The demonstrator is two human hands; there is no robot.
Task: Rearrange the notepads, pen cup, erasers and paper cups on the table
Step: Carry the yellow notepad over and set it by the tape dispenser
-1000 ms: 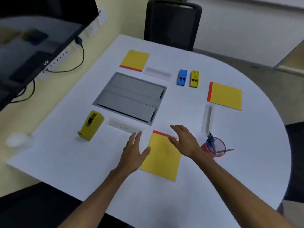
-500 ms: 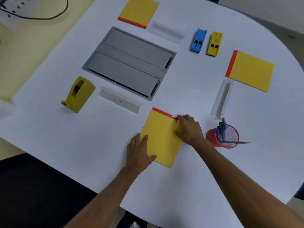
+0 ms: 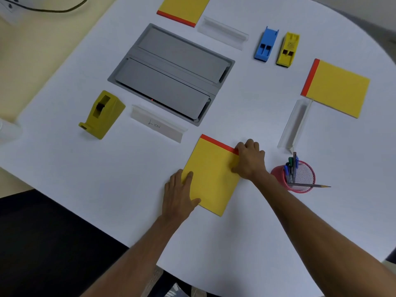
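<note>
A yellow notepad with a red top strip (image 3: 211, 174) lies near the table's front. My left hand (image 3: 180, 192) lies flat on its lower left edge, fingers and thumb on the paper. My right hand (image 3: 249, 160) grips its upper right corner by the red strip. A red mesh pen cup (image 3: 300, 179) with pens and a pencil stands just right of my right hand. Two more yellow notepads lie at the right (image 3: 336, 87) and at the far top (image 3: 184, 8). A blue eraser (image 3: 265, 45) and a yellow eraser (image 3: 288, 49) sit side by side at the back.
A grey floor-box cover (image 3: 171, 71) is set in the white table (image 3: 85, 168). A yellow tape dispenser (image 3: 102, 113) stands at the left. Clear name-plate holders lie by the cover (image 3: 158, 123), at the back (image 3: 222, 32) and at the right (image 3: 296, 123). A paper cup (image 3: 6, 130) shows at the left edge.
Both hands came down from hovering above the near notepad onto it. The camera view tilted downward and closer over the table.
</note>
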